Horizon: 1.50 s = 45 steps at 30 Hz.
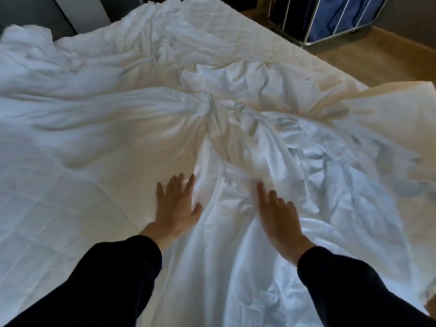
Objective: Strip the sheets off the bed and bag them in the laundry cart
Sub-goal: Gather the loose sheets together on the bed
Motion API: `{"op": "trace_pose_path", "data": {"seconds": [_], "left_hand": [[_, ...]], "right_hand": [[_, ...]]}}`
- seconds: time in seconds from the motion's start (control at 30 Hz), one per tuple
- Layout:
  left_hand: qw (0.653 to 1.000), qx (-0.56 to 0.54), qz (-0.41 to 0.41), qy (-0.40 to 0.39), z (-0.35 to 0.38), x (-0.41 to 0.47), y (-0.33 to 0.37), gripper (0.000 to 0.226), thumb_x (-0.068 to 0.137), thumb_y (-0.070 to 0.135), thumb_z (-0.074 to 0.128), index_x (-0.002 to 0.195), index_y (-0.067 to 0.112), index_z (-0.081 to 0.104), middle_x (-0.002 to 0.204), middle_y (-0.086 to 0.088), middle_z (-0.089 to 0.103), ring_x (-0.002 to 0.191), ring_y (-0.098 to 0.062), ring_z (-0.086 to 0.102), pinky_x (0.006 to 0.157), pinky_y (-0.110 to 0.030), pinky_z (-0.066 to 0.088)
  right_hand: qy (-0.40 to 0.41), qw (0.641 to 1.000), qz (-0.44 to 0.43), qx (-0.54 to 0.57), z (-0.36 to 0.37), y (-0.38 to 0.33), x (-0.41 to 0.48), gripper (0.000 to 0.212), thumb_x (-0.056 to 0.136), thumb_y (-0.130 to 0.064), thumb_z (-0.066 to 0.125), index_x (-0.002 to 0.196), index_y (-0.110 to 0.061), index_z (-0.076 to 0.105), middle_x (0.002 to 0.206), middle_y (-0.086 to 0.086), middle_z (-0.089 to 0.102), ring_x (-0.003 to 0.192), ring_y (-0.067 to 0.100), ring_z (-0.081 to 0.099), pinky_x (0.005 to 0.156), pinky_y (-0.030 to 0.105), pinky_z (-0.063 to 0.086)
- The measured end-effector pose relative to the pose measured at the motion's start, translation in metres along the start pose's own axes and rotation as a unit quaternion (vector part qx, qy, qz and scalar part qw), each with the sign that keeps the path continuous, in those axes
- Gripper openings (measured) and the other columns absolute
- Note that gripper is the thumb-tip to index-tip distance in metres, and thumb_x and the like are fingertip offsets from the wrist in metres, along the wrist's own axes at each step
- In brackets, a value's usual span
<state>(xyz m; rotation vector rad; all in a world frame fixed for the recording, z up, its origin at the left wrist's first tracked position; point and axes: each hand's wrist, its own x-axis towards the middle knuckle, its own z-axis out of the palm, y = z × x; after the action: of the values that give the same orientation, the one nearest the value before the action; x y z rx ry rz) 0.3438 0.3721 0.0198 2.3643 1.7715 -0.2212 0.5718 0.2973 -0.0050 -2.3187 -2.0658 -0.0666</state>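
Near side of the bed (207, 20): both arms in dark sleeves (106, 279) reach forward over the loosened linen.
Left grip (175, 206): released, fingers straight and spread, palm down at the left edge of the gathered folds and partly on the bare pad; it looks placed to sweep cloth inward.
Right grip (280, 220): released too, fingers straight, flat on top of the cloth; nothing is pinched.
White sheet (236, 142): off most of the mattress, bunched into a ridge running from the bed's middle toward the person between the two grips, and heaped to the right.
Quilted mattress pad (52, 204): exposed on the left, which suggests that side is stripped.
Laundry cart (342, 20): blue bag in a metal frame, standing on the wooden floor (382, 60) beyond the far corner, well apart from the sheet.
Step in hand: judged as gathering the sheet into one bundle.
Next need: clench both grips round the ridge, since flat palms cannot lift it.
Risk: trailing corners may drag or snag on the bed's edge.
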Motion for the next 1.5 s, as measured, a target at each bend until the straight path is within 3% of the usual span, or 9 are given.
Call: {"op": "trace_pose_path", "data": {"seconds": [0.23,0.33,0.53,0.67,0.73,0.83,1.07,1.27,1.5], "left_hand": [[0.998,0.046,0.048,0.008,0.015,-0.015,0.049,0.084,0.081,0.03,0.064,0.152,0.019,0.02,0.158,-0.019,0.014,0.145,-0.041,0.013,0.111,-0.065,0.008],[0.989,0.059,0.134,0.036,0.011,-0.006,0.078,0.097,0.059,0.019,0.081,0.145,0.015,0.035,0.15,-0.019,0.035,0.135,-0.043,0.037,0.103,-0.065,0.028],[0.931,0.12,0.34,0.053,-0.004,0.027,0.144,0.07,0.083,0.019,0.066,0.146,0.017,0.036,0.156,-0.008,0.028,0.145,-0.033,0.021,0.114,-0.058,0.01],[0.898,0.18,0.391,-0.094,0.004,0.039,0.18,0.054,0.101,0.039,0.036,0.15,0.021,0.021,0.151,-0.002,0.034,0.146,-0.025,0.012,0.113,-0.056,-0.009],[0.875,0.222,0.414,-0.121,0.008,0.038,0.191,0.057,0.094,0.048,0.047,0.142,0.021,0.035,0.132,-0.005,0.051,0.134,-0.026,0.031,0.113,-0.059,-0.001],[0.849,0.256,0.456,-0.078,0.004,0.037,0.205,0.051,0.09,0.052,0.05,0.124,0.016,0.052,0.108,-0.005,0.06,0.11,-0.027,0.045,0.104,-0.046,0.019],[0.902,0.076,0.396,0.152,-0.03,0.064,0.271,0.022,0.09,0.03,0.058,0.101,0.013,0.063,0.094,-0.005,0.063,0.094,-0.029,0.052,0.088,-0.043,0.032],[0.924,0.132,0.347,0.095,-0.025,0.08,0.304,0.055,0.097,0.035,0.045,0.147,0.02,0.027,0.15,-0.012,0.026,0.14,-0.03,0.018,0.114,-0.051,0.007],[0.938,0.126,0.323,0.015,0.01,0.032,0.244,0.077,0.097,0.028,0.043,0.152,0.015,-0.009,0.157,-0.02,-0.018,0.146,-0.035,-0.015,0.115,-0.054,-0.012]], "right_hand": [[-0.083,0.974,0.167,0.131,-0.004,0.026,0.005,0.047,0.099,-0.046,0.034,0.13,-0.011,0.038,0.118,0.009,0.054,0.11,0.03,0.055,0.087,0.045,0.043],[-0.117,0.969,0.157,0.151,-0.001,0.034,-0.016,0.048,0.099,-0.052,0.023,0.119,-0.015,0.047,0.112,0.006,0.062,0.107,0.029,0.058,0.089,0.043,0.04],[-0.129,0.98,0.128,0.084,0.012,0.07,-0.058,0.067,0.087,-0.066,0.042,0.12,-0.009,0.053,0.096,0.011,0.064,0.09,0.033,0.061,0.084,0.05,0.043],[-0.158,0.982,0.089,0.06,0.008,0.091,-0.073,0.081,0.049,-0.038,0.092,0.108,-0.006,0.048,0.068,0.009,0.066,0.058,0.027,0.065,0.065,0.039,0.051],[-0.173,0.98,0.064,0.078,-0.002,0.099,-0.074,0.055,0.077,-0.026,0.075,0.119,-0.009,0.044,0.089,0.011,0.068,0.077,0.029,0.068,0.072,0.037,0.051],[-0.13,0.986,0.092,0.057,-0.011,0.116,-0.076,0.036,0.083,-0.023,0.069,0.114,-0.014,0.053,0.087,0.009,0.069,0.077,0.033,0.069,0.066,0.037,0.052],[-0.062,0.985,0.158,-0.016,-0.046,0.197,-0.032,0.027,0.095,-0.015,0.051,0.117,-0.015,0.037,0.092,0.004,0.064,0.077,0.029,0.063,0.063,0.033,0.036],[-0.114,0.969,0.218,-0.014,-0.038,0.221,-0.016,0.032,0.091,-0.017,0.06,0.118,-0.014,0.042,0.1,0.005,0.06,0.086,0.026,0.063,0.063,0.032,0.037],[-0.065,0.963,0.257,-0.047,-0.009,0.188,-0.052,0.081,0.086,-0.022,0.065,0.148,-0.011,0.015,0.141,0.02,0.035,0.13,0.036,0.036,0.109,0.047,0.025]]}}
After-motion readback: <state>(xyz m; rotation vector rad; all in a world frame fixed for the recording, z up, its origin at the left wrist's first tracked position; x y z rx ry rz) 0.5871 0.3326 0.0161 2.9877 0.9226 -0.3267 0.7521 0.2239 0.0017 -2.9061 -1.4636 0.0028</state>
